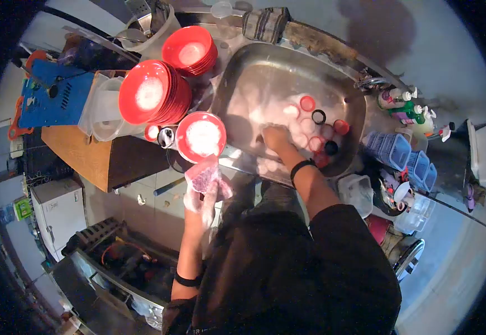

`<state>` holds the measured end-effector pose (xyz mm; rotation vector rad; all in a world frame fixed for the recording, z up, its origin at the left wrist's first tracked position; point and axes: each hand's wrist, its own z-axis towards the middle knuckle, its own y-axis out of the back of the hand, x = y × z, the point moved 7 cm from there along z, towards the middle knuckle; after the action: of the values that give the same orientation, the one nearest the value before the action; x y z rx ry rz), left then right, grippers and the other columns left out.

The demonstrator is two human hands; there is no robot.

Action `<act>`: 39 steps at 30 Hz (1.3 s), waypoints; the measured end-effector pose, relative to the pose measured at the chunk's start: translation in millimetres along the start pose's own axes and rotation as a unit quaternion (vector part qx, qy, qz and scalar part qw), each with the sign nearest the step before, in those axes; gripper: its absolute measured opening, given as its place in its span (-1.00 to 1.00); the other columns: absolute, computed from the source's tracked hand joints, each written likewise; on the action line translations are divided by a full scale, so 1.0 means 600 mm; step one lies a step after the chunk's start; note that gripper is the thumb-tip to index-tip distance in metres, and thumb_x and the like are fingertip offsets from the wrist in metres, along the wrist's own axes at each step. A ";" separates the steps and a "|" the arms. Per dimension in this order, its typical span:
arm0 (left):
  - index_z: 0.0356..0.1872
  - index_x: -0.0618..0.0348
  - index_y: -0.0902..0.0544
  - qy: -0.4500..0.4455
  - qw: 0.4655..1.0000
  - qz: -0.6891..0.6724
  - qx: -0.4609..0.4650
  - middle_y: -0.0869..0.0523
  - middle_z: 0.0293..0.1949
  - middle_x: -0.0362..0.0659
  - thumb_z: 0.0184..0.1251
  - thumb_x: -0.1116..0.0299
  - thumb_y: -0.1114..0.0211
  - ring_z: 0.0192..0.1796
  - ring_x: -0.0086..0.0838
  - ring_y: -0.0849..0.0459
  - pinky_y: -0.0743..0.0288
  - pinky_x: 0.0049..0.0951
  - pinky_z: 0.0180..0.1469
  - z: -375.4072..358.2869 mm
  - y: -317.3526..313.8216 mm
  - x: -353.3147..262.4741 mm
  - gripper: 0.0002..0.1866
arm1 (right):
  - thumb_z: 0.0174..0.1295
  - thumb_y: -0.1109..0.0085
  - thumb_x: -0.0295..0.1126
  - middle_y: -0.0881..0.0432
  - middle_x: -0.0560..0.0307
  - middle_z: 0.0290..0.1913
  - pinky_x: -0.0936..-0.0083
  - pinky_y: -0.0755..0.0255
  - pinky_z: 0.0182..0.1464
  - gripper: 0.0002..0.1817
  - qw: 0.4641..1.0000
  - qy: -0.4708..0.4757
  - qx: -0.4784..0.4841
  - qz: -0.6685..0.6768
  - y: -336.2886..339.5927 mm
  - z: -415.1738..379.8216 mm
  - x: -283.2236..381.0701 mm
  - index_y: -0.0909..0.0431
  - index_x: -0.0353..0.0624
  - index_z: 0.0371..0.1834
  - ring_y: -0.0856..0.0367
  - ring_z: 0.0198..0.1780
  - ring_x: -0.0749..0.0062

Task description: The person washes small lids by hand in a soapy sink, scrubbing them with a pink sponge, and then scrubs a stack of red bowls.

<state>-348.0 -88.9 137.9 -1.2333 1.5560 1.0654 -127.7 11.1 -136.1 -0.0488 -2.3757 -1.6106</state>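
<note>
My left hand [202,204], wet with suds, grips a pink, soapy scrubbing cloth [202,175] just in front of a red bowl [183,139] filled with white foam. My right hand [277,138] reaches down into the metal sink [254,61], where its fingers are hidden by the cloudy, sudsy water. Beside it float or lie several round lids or rings, among them a red one [307,103], a black ring [319,116] and a dark round one [330,147].
Left of the sink stand two stacks of red bowls, one nearer [178,103] and one farther [209,61]. Soap bottles [413,114] and blue baskets [391,149] line the right side. A striped cloth [265,25] lies on the back ledge.
</note>
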 end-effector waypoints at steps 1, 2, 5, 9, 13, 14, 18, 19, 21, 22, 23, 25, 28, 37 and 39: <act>0.12 0.31 -0.42 0.034 0.999 -0.039 0.002 -0.62 -0.15 -0.16 0.46 0.40 -0.08 -0.15 -0.53 -0.60 -0.53 -0.43 -0.06 -0.001 -0.002 0.000 -0.70 | 0.24 0.04 -0.31 -0.68 -0.06 -0.12 0.15 -0.51 -0.04 -0.75 1.000 0.002 -0.003 -0.003 0.005 0.000 -0.005 -0.68 -0.04 -0.23 -0.68 -0.09 0.11; 0.12 0.31 -0.42 0.030 0.999 -0.041 -0.001 -0.62 -0.15 -0.16 0.46 0.40 -0.08 -0.15 -0.53 -0.60 -0.53 -0.43 -0.06 0.000 -0.001 0.004 -0.70 | 0.26 0.08 -0.30 -0.69 -0.07 -0.14 0.16 -0.52 -0.07 -0.73 0.999 -0.034 -0.025 0.029 0.013 -0.002 -0.017 -0.68 -0.03 -0.24 -0.68 -0.12 0.11; 0.12 0.30 -0.43 0.015 0.997 -0.068 0.022 -0.62 -0.15 -0.18 0.47 0.38 -0.09 -0.17 -0.53 -0.61 -0.55 -0.44 -0.08 0.003 -0.010 0.011 -0.70 | 0.29 0.15 -0.28 -0.69 -0.10 -0.18 0.15 -0.52 -0.10 -0.69 0.998 -0.030 -0.034 0.045 0.027 -0.025 -0.024 -0.67 -0.04 -0.26 -0.69 -0.15 0.07; 0.15 0.28 -0.41 0.001 0.999 -0.036 0.029 -0.61 -0.14 -0.19 0.46 0.37 -0.10 -0.15 -0.52 -0.60 -0.53 -0.44 -0.06 0.004 -0.028 0.003 -0.68 | 0.31 0.09 -0.27 -0.69 -0.15 -0.13 0.10 -0.51 -0.01 -0.69 0.995 -0.005 0.041 0.094 -0.023 -0.023 -0.018 -0.64 -0.20 -0.19 -0.66 -0.09 -0.09; 0.21 0.27 -0.38 -0.071 0.994 0.062 0.059 -0.60 -0.08 -0.19 0.46 0.39 -0.12 -0.07 -0.54 -0.57 -0.47 -0.47 0.03 0.014 -0.044 -0.008 -0.63 | 0.22 0.07 -0.25 -0.68 -0.21 -0.20 0.11 -0.50 -0.08 -0.70 0.995 -0.023 0.075 0.063 -0.015 -0.039 -0.036 -0.66 -0.13 -0.26 -0.68 -0.13 -0.03; 0.22 0.26 -0.39 -0.069 0.993 0.074 0.064 -0.59 -0.06 -0.20 0.45 0.40 -0.12 -0.06 -0.54 -0.56 -0.47 -0.48 0.03 0.019 -0.048 0.000 -0.63 | 0.19 0.05 -0.24 -0.69 -0.22 -0.22 0.15 -0.50 -0.09 -0.69 0.985 -0.056 0.090 0.134 0.009 -0.047 -0.039 -0.65 -0.18 -0.27 -0.69 -0.15 -0.03; 0.17 0.26 -0.44 -0.042 0.995 0.038 0.079 -0.61 -0.03 -0.20 0.46 0.31 -0.13 -0.05 -0.55 -0.56 -0.47 -0.49 0.00 0.048 -0.070 0.045 -0.64 | 0.13 0.04 -0.21 -0.68 -0.19 -0.35 0.20 -0.48 -0.16 -0.66 0.940 -0.053 0.056 0.332 0.119 -0.098 -0.023 -0.61 -0.27 -0.32 -0.68 -0.26 0.01; 0.16 0.26 -0.46 -0.023 0.996 0.015 0.080 -0.61 -0.04 -0.20 0.46 0.27 -0.13 -0.05 -0.55 -0.57 -0.47 -0.48 0.00 0.059 -0.078 0.058 -0.63 | 0.13 0.04 -0.21 -0.68 -0.19 -0.35 0.20 -0.48 -0.16 -0.66 0.941 -0.056 0.047 0.330 0.146 -0.111 -0.020 -0.61 -0.27 -0.32 -0.68 -0.26 0.01; 0.12 0.26 -0.49 0.004 0.996 -0.030 0.085 -0.63 -0.07 -0.19 0.47 0.23 -0.11 -0.07 -0.55 -0.57 -0.48 -0.48 -0.01 0.087 -0.101 0.078 -0.65 | 0.15 0.06 -0.23 -0.65 -0.15 -0.45 0.20 -0.47 -0.23 -0.66 0.930 -0.001 0.007 0.369 0.201 -0.133 0.003 -0.59 -0.30 -0.36 -0.65 -0.37 0.07; 0.10 0.26 -0.50 -0.038 0.997 -0.013 0.068 -0.64 -0.09 -0.18 0.47 0.22 -0.12 -0.10 -0.54 -0.59 -0.50 -0.48 -0.07 0.102 -0.111 0.069 -0.65 | 0.17 0.09 -0.25 -0.60 -0.14 -0.51 0.21 -0.46 -0.27 -0.66 0.907 -0.012 0.002 0.421 0.218 -0.141 0.011 -0.55 -0.34 -0.42 -0.63 -0.42 0.10; 0.08 0.26 -0.50 -0.079 0.996 0.002 0.050 -0.64 -0.10 -0.17 0.46 0.20 -0.13 -0.13 -0.53 -0.60 -0.52 -0.49 -0.13 0.111 -0.122 0.054 -0.65 | 0.17 0.09 -0.25 -0.60 -0.14 -0.51 0.21 -0.46 -0.27 -0.66 0.908 -0.014 -0.005 0.419 0.239 -0.151 0.015 -0.55 -0.34 -0.42 -0.63 -0.42 0.10; 0.11 0.25 -0.43 0.027 0.997 0.012 0.067 -0.63 -0.13 -0.16 0.44 0.16 -0.15 -0.20 -0.51 -0.62 -0.54 -0.50 -0.26 0.118 -0.156 0.043 -0.60 | 0.16 -0.09 -0.11 -0.65 -0.20 -0.44 0.19 -0.49 -0.22 -0.58 0.882 -0.054 -0.058 0.464 0.276 -0.172 0.009 -0.59 -0.36 -0.32 -0.65 -0.37 0.08; 0.16 0.24 -0.30 -0.001 0.992 -0.054 0.110 -0.55 -0.04 -0.08 0.29 0.16 -0.32 -0.13 -0.51 -0.58 -0.53 -0.48 -0.31 0.142 -0.200 0.035 -0.43 | 0.17 -0.13 -0.13 -0.64 -0.21 -0.41 0.17 -0.47 -0.22 -0.63 0.886 -0.080 -0.196 0.413 0.338 -0.232 0.022 -0.60 -0.29 -0.32 -0.64 -0.32 -0.02; 0.12 0.40 -0.47 -0.173 0.961 0.047 0.212 -0.67 -0.09 0.06 0.53 0.16 0.06 -0.08 -0.22 -0.67 -0.53 -0.34 -0.02 0.165 -0.295 -0.060 -0.55 | 0.30 -0.13 -0.30 -0.60 -0.11 -0.07 0.40 -0.43 0.07 -0.64 0.616 -0.101 -0.512 0.590 0.377 -0.313 -0.033 -0.45 -0.35 0.03 -0.58 -0.05 0.22; 0.07 0.41 -0.49 -0.225 0.943 0.096 0.225 -0.68 -0.14 0.04 0.54 0.19 0.08 -0.19 -0.23 -0.69 -0.54 -0.31 -0.12 0.164 -0.308 -0.071 -0.58 | 0.33 -0.10 -0.32 -0.55 -0.12 0.07 0.42 -0.36 0.19 -0.56 0.614 -0.097 -0.439 0.649 0.392 -0.328 -0.023 -0.34 -0.40 0.16 -0.53 0.09 0.28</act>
<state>-148.7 -11.1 132.6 -0.4924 1.4633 0.9556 -32.4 -77.6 142.1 -1.6924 -0.6754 -1.5786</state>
